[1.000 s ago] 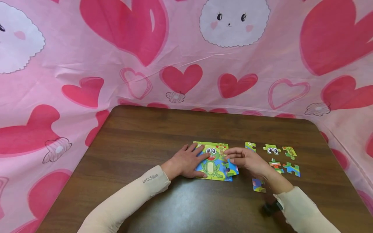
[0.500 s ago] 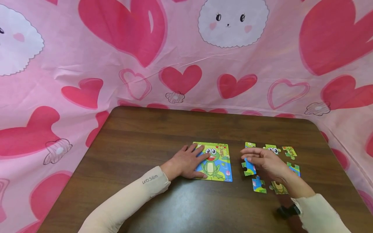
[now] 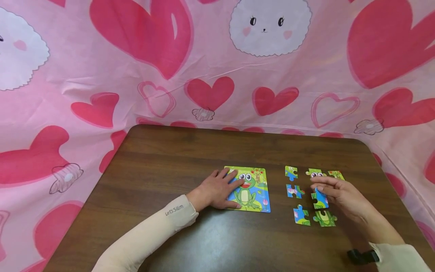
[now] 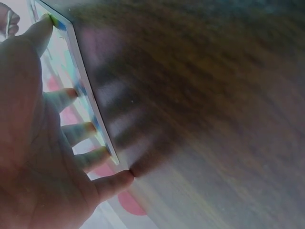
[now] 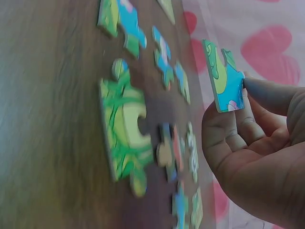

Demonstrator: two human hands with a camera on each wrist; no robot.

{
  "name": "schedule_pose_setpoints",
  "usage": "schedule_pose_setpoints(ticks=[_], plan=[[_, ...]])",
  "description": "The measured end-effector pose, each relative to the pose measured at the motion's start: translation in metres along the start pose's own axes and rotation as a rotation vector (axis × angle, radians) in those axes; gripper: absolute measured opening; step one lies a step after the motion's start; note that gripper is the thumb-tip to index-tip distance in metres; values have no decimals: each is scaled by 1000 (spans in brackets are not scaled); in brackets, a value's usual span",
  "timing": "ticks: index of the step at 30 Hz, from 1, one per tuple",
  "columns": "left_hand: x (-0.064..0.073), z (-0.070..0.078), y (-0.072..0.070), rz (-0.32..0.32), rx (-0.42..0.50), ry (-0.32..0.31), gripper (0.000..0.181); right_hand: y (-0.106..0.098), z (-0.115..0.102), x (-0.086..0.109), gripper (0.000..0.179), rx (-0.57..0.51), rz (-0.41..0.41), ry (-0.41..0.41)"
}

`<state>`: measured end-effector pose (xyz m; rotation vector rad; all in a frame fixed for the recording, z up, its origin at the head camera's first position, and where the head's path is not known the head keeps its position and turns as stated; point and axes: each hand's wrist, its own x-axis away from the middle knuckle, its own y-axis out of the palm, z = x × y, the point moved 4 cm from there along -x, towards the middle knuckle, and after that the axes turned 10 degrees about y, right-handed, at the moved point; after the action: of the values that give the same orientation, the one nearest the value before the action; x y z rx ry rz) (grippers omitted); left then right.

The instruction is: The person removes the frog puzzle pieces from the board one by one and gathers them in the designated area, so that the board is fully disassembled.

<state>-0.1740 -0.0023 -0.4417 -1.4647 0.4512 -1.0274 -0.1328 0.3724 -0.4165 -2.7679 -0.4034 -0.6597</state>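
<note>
My left hand [image 3: 215, 189] rests with spread fingers on the left side of a square frog picture board [image 3: 261, 192]. In the left wrist view, the thumb [image 4: 40, 33] and several fingers lie over the board's edge. To the right, my right hand [image 3: 350, 198] pinches a blue and green jigsaw piece [image 5: 228, 83] between thumb and fingers. The right wrist view has this piece raised above the table. Below it in the head view lies a frog-belly piece [image 3: 325, 219], and a frog-eye piece [image 3: 314, 173] is partly covered by the fingers.
Loose jigsaw pieces lie between board and right hand: a top one [image 3: 291, 172], a middle one [image 3: 295, 191] and a lower one [image 3: 301, 216]. Another piece [image 3: 336, 174] shows behind the hand. The brown table [image 3: 176, 158] meets a pink heart-patterned cloth [image 3: 210, 49] at the back.
My right hand has moved right, away from the frog board to among the loose pieces, carrying the blue and green jigsaw piece. The left hand has stayed on the board.
</note>
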Motion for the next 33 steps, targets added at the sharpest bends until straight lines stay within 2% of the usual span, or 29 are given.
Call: schedule_pose_setpoints(ticks=[9,16,24,33], plan=[[-1,1,-1,5,1,10,87,-31,27,20,31,22,82,63],[-2,0,0,11,23,5,88,-52,51,34,30,33,159,58],[1,0,0,28,30,-3,89,-59,65,41,29,180,232,119],[-2,0,2,29,51,5,89,-57,70,45,31,238,270,89]])
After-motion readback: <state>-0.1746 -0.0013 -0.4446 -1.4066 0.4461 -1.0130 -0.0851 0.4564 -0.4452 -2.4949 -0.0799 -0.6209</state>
